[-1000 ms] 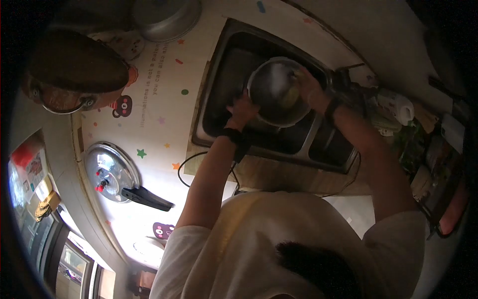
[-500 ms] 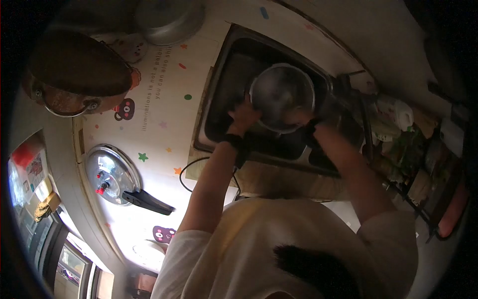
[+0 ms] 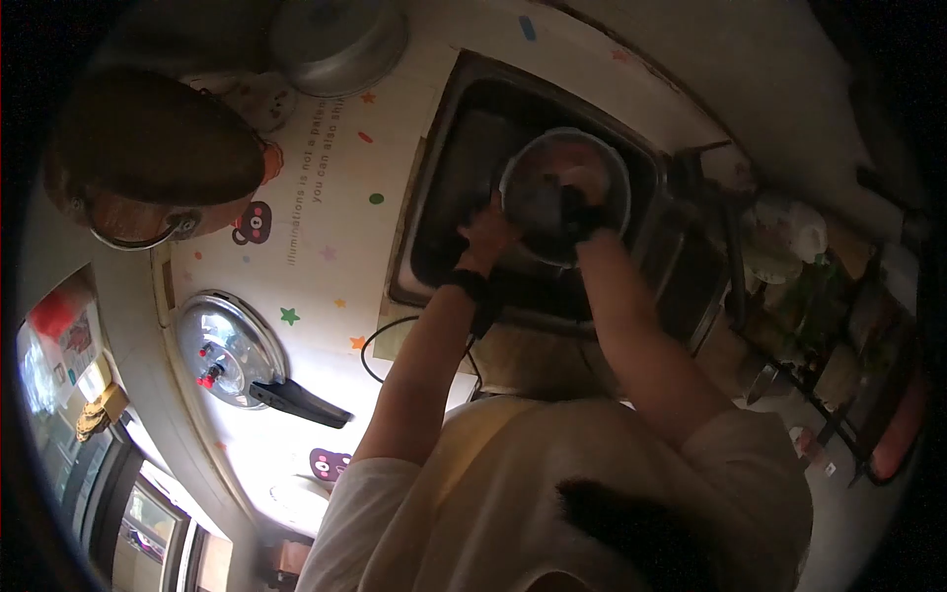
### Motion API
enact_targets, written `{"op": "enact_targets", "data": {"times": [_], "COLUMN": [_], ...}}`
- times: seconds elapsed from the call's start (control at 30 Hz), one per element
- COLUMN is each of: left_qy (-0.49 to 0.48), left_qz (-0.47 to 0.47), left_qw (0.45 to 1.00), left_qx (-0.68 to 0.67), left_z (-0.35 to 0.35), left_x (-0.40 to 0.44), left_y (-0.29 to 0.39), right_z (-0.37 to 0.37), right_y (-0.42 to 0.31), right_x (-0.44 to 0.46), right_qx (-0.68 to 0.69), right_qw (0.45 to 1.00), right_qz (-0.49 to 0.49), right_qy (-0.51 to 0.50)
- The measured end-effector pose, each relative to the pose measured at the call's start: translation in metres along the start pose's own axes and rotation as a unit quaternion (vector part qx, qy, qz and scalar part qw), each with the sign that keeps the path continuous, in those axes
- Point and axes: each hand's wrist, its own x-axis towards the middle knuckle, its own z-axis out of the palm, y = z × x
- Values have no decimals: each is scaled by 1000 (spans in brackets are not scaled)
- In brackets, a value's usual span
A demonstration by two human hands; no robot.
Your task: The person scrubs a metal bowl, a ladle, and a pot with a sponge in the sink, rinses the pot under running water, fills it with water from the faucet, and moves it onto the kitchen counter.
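A round metal pot (image 3: 614, 202) with a pale rim stands in the dark sink (image 3: 464, 128). My left hand (image 3: 488, 235) holds the pot at its left edge; the fingers curl at the rim, and the thumb sticks out to the left. My right hand (image 3: 582, 183) reaches down inside the pot, near its far inner wall. Shadow and blur hide its fingers, so I cannot make out whether it holds anything. Dark bands sit at both wrists.
A pressure cooker lid (image 3: 232, 345) with a black handle lies on the counter at left. A large copper-coloured pot (image 3: 158, 148) and a silver pan (image 3: 340, 44) stand farther back. The faucet (image 3: 725, 217) and leafy greens (image 3: 814, 301) are at right.
My right hand has moved from the pot's near right side to deep inside, toward the far wall, and its forearm has swung left. My left hand stays at the pot's edge.
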Motion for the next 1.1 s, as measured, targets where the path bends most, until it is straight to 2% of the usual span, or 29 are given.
{"op": "enact_targets", "data": {"times": [0.1,0.2,0.3,0.33,0.4,0.43,0.47,0.57,0.63,0.7,0.8,0.93,1.03,1.1], "left_qy": [-10,9,-18,-18,-16,-21,-26,7,18,4,-1,0,-8,-18], "left_qz": [18,64,5,-3,-20,-18,-15,27,49,52,56,60,59,56], "left_qw": [999,998,1000,1000,999,1000,1000,1000,998,997,996,994,995,994], "left_qx": [-38,-14,-10,1,20,14,9,1,-23,-57,-76,-86,-86,-93], "left_z": [16,32,1,-3,-8,-10,-13,19,21,20,16,5,11,3], "left_x": [13,34,1,-4,-10,-11,-13,15,20,23,23,12,14,7], "left_y": [-14,-27,-1,3,10,12,12,-7,-9,-13,-14,-9,-16,-12], "right_z": [-23,-31,-25,-21,-1,12,23,46,31,19,0,-33,-62,-75], "right_y": [-14,-40,-61,-64,-57,-59,-62,-28,-34,-32,35,16,-22,-61], "right_x": [-10,-12,-15,-15,-16,-21,-27,-55,-64,-64,-69,-61,-41,-21], "right_qx": [-35,-89,-57,4,248,395,525,322,293,225,57,-120,-68,106], "right_qw": [995,990,996,1000,967,901,797,890,878,891,906,884,910,917], "right_qz": [-26,-60,-48,-26,43,161,273,247,304,279,111,56,125,247], "right_qy": [84,88,41,16,-26,-73,-116,-209,-225,-279,-403,-449,-390,-296]}}
